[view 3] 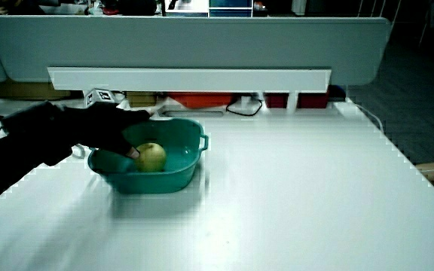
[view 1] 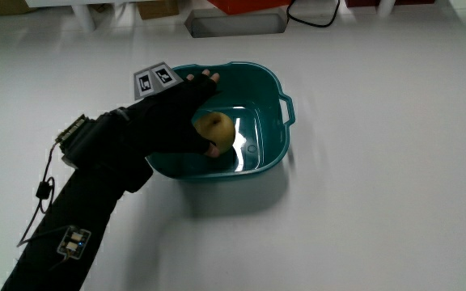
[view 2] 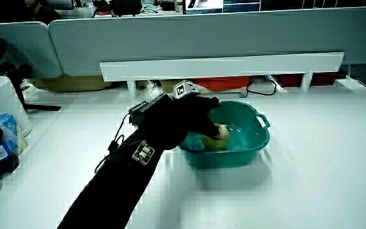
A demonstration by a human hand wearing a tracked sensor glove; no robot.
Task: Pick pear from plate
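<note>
Main view: hand [view 1: 180, 117] is reaching into teal plastic basin [view 1: 277, 89], fingers curling around pear [view 1: 215, 129], which is lying on the basin floor between fingertips and thumb. Pear: yellow-green, rounded, smooth-skinned; probably firm, light, bruisable, likely rolling. Best held around its widest part. Basin: glossy, rigid, handled.

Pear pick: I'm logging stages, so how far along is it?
Done: the black-gloved hand has reached into the teal plastic basin, the container here rather than a plate. In hand: its fingers wrap the yellow-green pear, which in a side view looks low inside the basin. Left: lifting the pear out clear of the rim.
</note>
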